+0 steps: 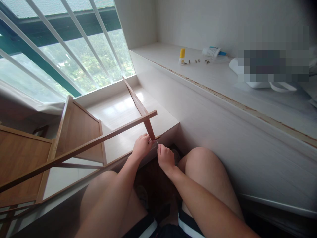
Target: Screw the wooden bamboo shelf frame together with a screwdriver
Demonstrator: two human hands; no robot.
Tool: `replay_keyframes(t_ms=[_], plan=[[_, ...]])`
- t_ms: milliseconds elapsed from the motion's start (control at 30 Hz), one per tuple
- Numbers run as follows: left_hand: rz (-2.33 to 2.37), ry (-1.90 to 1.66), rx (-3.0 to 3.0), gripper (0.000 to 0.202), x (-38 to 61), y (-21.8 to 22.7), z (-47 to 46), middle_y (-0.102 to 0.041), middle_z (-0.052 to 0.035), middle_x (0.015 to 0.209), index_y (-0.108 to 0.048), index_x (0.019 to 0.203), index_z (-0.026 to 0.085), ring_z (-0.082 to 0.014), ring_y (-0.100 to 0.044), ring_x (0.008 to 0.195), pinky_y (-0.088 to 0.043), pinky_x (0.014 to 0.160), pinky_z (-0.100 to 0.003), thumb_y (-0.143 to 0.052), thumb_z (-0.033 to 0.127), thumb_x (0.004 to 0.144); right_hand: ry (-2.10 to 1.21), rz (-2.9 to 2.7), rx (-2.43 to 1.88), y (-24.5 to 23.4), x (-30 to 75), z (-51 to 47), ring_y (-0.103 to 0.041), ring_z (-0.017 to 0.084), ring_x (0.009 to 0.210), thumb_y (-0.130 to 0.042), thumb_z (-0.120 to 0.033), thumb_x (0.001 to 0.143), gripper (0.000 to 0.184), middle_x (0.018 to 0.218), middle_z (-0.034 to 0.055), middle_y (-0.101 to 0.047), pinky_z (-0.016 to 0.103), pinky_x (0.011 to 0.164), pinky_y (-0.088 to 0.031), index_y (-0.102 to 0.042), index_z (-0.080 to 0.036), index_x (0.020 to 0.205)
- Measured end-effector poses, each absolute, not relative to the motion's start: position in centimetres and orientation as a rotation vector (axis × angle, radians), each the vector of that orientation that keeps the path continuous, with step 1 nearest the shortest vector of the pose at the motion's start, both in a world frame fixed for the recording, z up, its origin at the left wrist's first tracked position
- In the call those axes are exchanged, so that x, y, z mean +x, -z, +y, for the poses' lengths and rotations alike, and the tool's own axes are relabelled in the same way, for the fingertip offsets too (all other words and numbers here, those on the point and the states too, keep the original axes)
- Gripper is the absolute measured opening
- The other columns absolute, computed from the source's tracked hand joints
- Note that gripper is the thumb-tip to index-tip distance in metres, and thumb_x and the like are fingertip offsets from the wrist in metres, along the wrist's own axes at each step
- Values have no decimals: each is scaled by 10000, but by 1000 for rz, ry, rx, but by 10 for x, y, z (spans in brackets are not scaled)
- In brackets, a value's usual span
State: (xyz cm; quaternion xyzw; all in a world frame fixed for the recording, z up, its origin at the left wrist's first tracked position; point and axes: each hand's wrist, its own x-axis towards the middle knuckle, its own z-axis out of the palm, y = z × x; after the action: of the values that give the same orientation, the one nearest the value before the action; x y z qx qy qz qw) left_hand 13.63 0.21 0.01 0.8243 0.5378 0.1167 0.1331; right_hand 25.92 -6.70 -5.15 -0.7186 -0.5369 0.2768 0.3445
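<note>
Gripping the near end of the wooden leg [149, 128], your left hand [141, 146] has its fingers curled in against the wood. Your right hand [165, 158] is closed around a thin metal tool [157, 142] (most of it hidden in your fist), its exposed part reaching to that same end. The leg slants over the white ledge [163, 114] below the window, crossed by a long wooden bar [111, 134]. On the shelf [173, 53] to your right, a yellow-capped bottle [182, 57] stands near small screws [207, 61] and a white tube [211, 51].
</note>
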Motion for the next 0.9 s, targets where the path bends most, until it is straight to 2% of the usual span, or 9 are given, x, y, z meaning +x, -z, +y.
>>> replay_keyframes(t_ms=[67, 200, 267, 333, 500, 900], plan=[[1567, -329, 2395, 174, 137, 0, 2, -638, -54, 922, -657, 907, 221, -214, -594, 891, -449, 803, -309, -521, 327, 888, -889, -1210, -1695, 52, 257, -66, -472, 166, 524, -394, -367, 932, 326, 573, 33, -532, 287, 543, -276, -495, -214, 661], [1598, -323, 2377, 167, 137, 2, 3, -636, -54, 921, -655, 919, 224, -212, -593, 895, -445, 812, -312, -529, 328, 885, -1586, -516, -1149, 48, 255, -64, -259, 120, 382, -329, -398, 914, 354, 436, -66, -284, 254, 423, -211, -277, -242, 600], [1604, -334, 2369, 168, 136, 4, 3, -636, -55, 922, -655, 924, 222, -209, -592, 893, -443, 817, -312, -535, 333, 884, -1828, -267, -887, 45, 256, -64, -215, 108, 375, -350, -363, 895, 337, 435, -79, -236, 237, 400, -192, -232, -237, 605], [1598, -351, 2367, 169, 135, 5, 4, -638, -57, 924, -655, 925, 219, -205, -590, 886, -444, 814, -309, -542, 338, 882, -1930, -145, -716, 43, 257, -67, -208, 102, 385, -374, -319, 882, 333, 440, -77, -233, 225, 396, -194, -217, -229, 602], [1579, -385, 2369, 163, 134, 8, 4, -639, -54, 927, -657, 920, 218, -198, -590, 879, -445, 811, -304, -550, 335, 880, -1949, -22, -597, 42, 251, -73, -202, 92, 379, -397, -318, 877, 341, 443, -78, -236, 214, 381, -175, -217, -223, 603], [1577, -348, 2409, 171, 135, 5, 4, -630, -47, 897, -647, 895, 221, -206, -585, 871, -439, 786, -308, -531, 346, 885, -1629, -273, -972, 50, 241, -67, -201, 76, 327, -442, -410, 863, 328, 411, -105, -268, 207, 353, -134, -298, -237, 625]])
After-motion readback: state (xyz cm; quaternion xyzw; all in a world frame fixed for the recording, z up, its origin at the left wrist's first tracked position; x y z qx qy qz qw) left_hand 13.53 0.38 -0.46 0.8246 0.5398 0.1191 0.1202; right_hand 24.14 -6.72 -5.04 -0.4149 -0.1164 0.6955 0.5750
